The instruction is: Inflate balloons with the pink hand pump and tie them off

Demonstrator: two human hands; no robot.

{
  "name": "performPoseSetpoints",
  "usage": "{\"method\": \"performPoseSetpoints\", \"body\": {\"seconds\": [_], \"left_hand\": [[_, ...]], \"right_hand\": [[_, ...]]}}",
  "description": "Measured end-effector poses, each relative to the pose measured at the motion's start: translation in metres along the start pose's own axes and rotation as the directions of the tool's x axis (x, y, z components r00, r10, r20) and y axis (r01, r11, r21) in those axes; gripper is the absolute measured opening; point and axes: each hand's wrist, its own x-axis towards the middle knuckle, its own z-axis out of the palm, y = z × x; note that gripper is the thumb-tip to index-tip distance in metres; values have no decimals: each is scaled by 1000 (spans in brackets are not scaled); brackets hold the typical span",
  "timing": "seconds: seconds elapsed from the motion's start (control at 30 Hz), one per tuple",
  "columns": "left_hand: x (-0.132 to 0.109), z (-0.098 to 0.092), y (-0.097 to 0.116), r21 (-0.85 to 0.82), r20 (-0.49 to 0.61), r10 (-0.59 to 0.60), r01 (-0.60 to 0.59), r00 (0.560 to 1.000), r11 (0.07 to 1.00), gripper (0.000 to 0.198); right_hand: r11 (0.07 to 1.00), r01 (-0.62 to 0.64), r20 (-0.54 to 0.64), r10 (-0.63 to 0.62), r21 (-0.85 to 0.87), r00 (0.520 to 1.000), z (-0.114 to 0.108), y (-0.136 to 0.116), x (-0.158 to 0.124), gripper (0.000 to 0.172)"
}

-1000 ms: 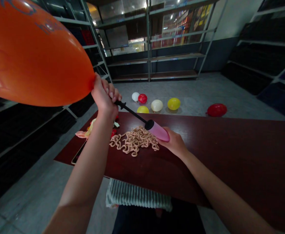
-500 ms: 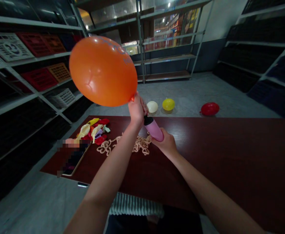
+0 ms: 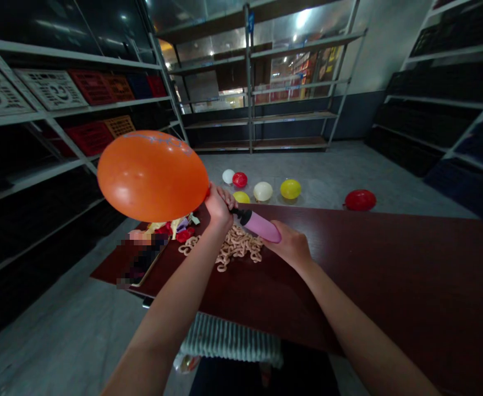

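An inflated orange balloon (image 3: 153,176) with blue print extends to the left from my left hand (image 3: 220,208). That hand is closed around the balloon's neck, where it meets the black nozzle end of a pink hand pump (image 3: 260,226). My right hand (image 3: 289,242) wraps round the pump's rounded pink end. The pump slants down to the right above the table, and the nozzle tip is hidden by my left fingers. Below it lies a heap of beige ring-like links (image 3: 239,245). Uninflated balloons (image 3: 184,228) in several colours are piled behind my left forearm, partly covered by the orange balloon.
On the dark red-brown table (image 3: 369,275) a phone-like flat object (image 3: 148,264), partly pixelated, lies at the left. Inflated balloons rest on the floor beyond, among them a yellow balloon (image 3: 290,189) and a red balloon (image 3: 360,199). Metal shelves (image 3: 291,116) with crates (image 3: 51,88) line the room.
The orange balloon has swung lower and to the left, lying more level. Both hands and the pump have shifted slightly, the pump now flatter with more of its black end showing. The view has tilted up.
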Motion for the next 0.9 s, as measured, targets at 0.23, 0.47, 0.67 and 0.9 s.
{"method": "performPoseSetpoints", "body": {"seconds": [0.23,0.47,0.67,0.9], "left_hand": [[1,-41,31,-55,-203,63,-75,977,996,46],[8,-77,76,-78,-266,86,-110,960,991,38],[14,-64,96,-57,-223,121,-136,967,989,40],[16,-7,80,-13,-103,193,-195,976,981,49]], "right_hand": [[967,167,41,-163,-192,986,-9,2,-4,39],[946,251,35,-249,-205,968,-11,3,-3,35],[938,258,0,-265,-232,964,-10,-2,-4,34],[990,91,-60,-98,-112,993,-7,5,-12,36]]}}
